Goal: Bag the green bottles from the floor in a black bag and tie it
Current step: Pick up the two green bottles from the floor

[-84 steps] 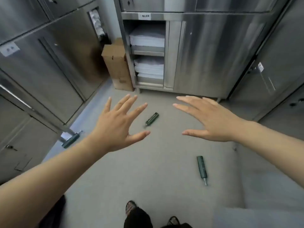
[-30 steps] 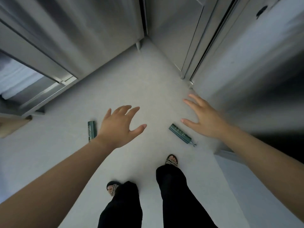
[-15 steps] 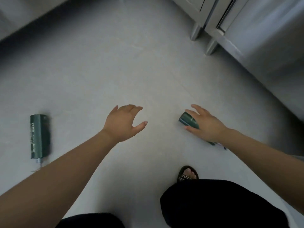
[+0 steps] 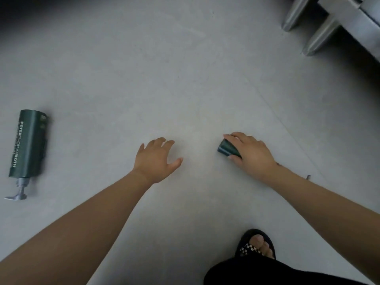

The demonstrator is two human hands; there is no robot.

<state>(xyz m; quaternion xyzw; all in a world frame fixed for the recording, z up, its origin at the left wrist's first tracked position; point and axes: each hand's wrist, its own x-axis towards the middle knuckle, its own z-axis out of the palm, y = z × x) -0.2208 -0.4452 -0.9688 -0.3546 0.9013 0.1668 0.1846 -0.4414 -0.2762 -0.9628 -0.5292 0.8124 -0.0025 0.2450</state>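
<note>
My right hand [image 4: 251, 154] is wrapped over a green bottle [image 4: 226, 149] lying on the grey floor; only the bottle's butt end shows, and its silver pump tip [image 4: 307, 177] pokes out behind my wrist. My left hand [image 4: 156, 159] hovers just above the floor to the left of it, fingers apart, holding nothing. A second green pump bottle [image 4: 27, 144] with white lettering lies on the floor at the far left, pump pointing toward me. No black bag is in view.
Steel cabinet legs [image 4: 316, 36] and the cabinet base stand at the top right corner. My foot in a black sandal [image 4: 256, 246] and a black trouser leg [image 4: 267, 272] are at the bottom right. Grey floor [image 4: 185, 79] spreads between the bottles.
I have bent down closer to the floor. My right hand went from reaching toward the bottle to closing over it. The left bottle now looks larger and nearer.
</note>
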